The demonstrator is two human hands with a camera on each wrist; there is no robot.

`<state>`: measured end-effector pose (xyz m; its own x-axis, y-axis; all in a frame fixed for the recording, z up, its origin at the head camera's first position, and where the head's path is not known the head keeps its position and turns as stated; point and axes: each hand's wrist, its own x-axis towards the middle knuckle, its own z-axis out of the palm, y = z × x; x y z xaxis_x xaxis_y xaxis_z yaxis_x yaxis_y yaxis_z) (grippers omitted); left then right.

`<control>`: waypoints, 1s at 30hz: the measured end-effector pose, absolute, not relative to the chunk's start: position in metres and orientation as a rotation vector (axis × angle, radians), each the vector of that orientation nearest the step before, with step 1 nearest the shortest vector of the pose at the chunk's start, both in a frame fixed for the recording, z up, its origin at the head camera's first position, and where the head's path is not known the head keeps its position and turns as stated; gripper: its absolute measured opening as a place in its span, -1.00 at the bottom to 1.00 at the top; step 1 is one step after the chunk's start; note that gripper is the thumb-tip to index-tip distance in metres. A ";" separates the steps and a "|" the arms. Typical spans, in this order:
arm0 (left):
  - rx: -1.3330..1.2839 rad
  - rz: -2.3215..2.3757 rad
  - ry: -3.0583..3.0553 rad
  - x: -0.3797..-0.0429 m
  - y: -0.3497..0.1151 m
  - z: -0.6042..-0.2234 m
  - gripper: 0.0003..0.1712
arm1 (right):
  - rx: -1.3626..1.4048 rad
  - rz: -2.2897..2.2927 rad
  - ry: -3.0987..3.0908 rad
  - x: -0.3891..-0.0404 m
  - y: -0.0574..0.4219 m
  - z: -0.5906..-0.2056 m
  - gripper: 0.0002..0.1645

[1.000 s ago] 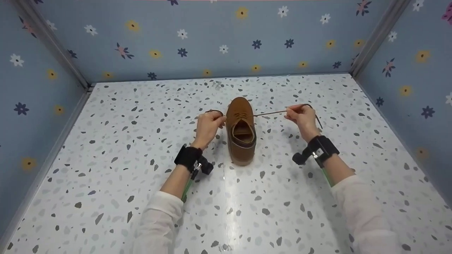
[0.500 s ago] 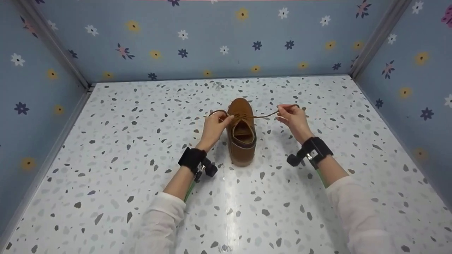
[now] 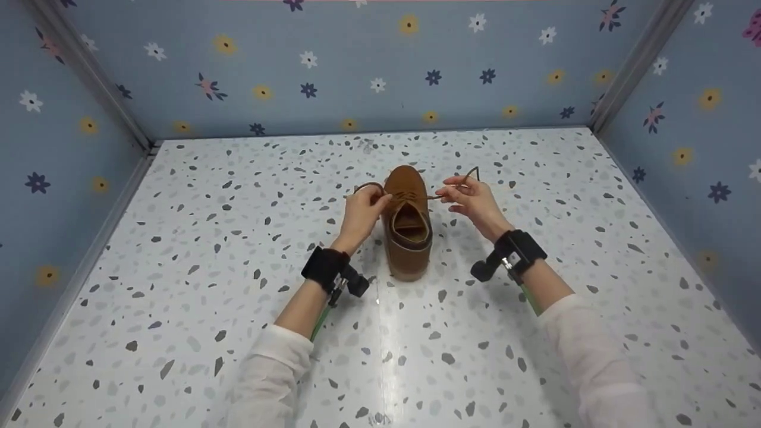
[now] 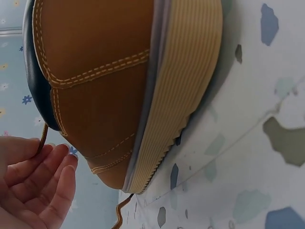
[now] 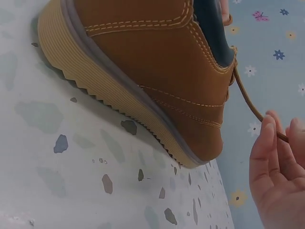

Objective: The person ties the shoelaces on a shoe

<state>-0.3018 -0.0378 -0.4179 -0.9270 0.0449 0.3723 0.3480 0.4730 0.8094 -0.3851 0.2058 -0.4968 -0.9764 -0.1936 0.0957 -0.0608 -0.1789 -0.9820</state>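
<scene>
A brown lace-up shoe (image 3: 410, 258) stands upright on the speckled surface, toe pointing away from me. Close by its left side, my left hand (image 3: 361, 214) pinches one end of the brown shoelace (image 4: 43, 137) between thumb and index finger. The loose tail of that end curls beyond the fingers. To the right of the shoe, my right hand (image 3: 475, 206) holds the other lace end (image 5: 247, 98) between its fingers and thumb, with the tail sticking up above the hand. The thick ribbed sole (image 5: 109, 112) shows in the right wrist view.
Blue flower-patterned panels (image 3: 345, 65) enclose the white speckled tabletop (image 3: 238, 285) at the back and both sides. Each wrist wears a black strap with a small camera (image 3: 487, 268).
My right hand has come left toward the shoe, and the lace it holds has gone from taut to a short span. My left hand has moved slightly right, closer to the laces.
</scene>
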 end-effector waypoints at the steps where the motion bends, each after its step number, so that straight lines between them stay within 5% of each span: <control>1: -0.330 -1.428 -2.425 -0.302 -0.037 -0.417 -0.79 | -0.317 -2.333 1.942 -0.385 0.205 -0.497 -0.61; 9: -0.331 -1.367 -2.383 -0.300 -0.034 -0.409 -0.93 | -0.344 -2.415 1.850 -0.386 0.202 -0.500 -0.61; 30: -0.297 -1.067 -2.766 -0.306 -0.020 -0.382 -0.86 | -0.118 -2.353 2.067 -0.388 0.199 -0.500 -0.50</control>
